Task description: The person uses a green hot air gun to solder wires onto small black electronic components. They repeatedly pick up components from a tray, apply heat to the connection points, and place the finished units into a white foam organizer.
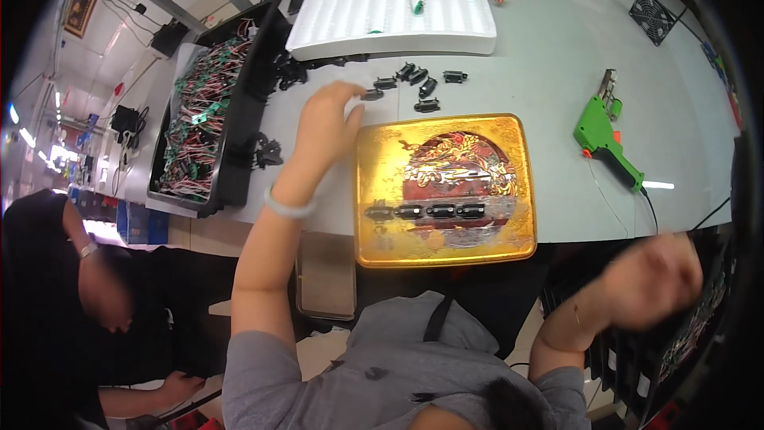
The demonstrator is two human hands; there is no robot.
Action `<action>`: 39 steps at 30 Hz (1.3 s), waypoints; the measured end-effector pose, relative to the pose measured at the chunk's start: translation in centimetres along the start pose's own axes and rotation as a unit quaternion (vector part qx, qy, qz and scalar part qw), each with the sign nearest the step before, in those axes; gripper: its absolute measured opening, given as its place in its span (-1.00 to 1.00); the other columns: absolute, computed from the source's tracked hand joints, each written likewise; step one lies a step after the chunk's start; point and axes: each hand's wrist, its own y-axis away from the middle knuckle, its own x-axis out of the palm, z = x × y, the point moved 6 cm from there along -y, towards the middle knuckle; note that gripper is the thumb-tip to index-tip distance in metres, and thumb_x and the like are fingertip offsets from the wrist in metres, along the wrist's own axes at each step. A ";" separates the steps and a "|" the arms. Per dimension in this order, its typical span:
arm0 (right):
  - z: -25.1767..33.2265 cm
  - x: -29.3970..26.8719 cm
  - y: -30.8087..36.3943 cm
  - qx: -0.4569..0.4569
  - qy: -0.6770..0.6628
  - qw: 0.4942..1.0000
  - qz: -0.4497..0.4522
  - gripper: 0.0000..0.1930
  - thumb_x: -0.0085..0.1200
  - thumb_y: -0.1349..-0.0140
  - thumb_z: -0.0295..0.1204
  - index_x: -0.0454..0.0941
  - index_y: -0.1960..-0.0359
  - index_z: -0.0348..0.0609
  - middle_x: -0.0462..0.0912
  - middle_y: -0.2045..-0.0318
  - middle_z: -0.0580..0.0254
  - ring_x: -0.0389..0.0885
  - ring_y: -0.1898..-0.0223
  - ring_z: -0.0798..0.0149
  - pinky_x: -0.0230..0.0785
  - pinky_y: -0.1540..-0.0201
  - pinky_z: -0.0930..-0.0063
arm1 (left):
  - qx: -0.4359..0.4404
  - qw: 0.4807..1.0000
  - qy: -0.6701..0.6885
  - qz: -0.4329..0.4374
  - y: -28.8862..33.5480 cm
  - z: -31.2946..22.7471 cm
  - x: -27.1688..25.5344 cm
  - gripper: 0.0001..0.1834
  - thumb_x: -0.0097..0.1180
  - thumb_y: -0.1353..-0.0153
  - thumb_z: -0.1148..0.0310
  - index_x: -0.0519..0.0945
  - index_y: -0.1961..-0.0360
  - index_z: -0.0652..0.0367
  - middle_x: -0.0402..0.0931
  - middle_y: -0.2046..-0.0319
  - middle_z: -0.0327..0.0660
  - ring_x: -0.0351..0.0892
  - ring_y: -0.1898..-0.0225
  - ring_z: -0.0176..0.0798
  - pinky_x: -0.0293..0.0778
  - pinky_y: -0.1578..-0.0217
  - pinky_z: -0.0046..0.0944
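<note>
My left hand reaches over the table just left of the gold tin lid. Its fingertips are at a small black plastic part, with thumb and fingers apart. More of these small black parts lie loosely scattered beside it, above the tin. On the gold tin lid, which has a red and gold relief picture, several black parts form a row from left to right. My right hand is off the table's front edge at the right, smeared by motion, so its fingers cannot be made out.
A white foam tray with a few green pieces stands at the back. At the left is a black bin of wired green boards. A green glue gun and a black fan are at the right. Another person sits at the left.
</note>
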 end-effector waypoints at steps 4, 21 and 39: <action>-9.8 14.5 3.8 0.121 0.197 0.869 0.437 -0.92 0.04 0.04 -0.54 0.51 0.46 -0.23 0.49 0.43 0.18 0.45 0.33 0.21 0.29 0.25 0.46 | -0.080 0.993 0.005 0.084 -0.4 4.6 2.3 -0.77 0.10 0.14 0.48 0.56 0.35 0.18 0.47 0.46 -0.10 0.46 0.34 -0.04 0.37 0.28 -0.18; -15.6 14.0 5.4 0.257 0.210 0.794 0.510 -0.77 0.10 0.12 -0.57 0.52 0.33 -0.28 0.53 0.40 0.16 0.51 0.36 0.33 0.37 0.29 0.54 | -0.108 0.989 -0.015 0.098 0.3 3.9 3.1 -0.88 0.12 0.08 0.39 0.56 0.46 0.15 0.45 0.51 -0.09 0.46 0.47 -0.09 0.38 0.41 -0.20; -14.1 1.6 7.6 0.391 0.062 0.895 0.207 -0.73 0.08 0.01 -0.64 0.44 0.21 -0.34 0.46 0.39 0.34 0.37 0.38 0.57 0.28 0.33 0.75 | 0.094 0.958 0.187 0.197 2.7 -18.0 5.0 -0.64 0.04 0.15 0.55 0.35 0.24 0.15 0.40 0.51 -0.05 0.41 0.39 0.04 0.31 0.40 -0.04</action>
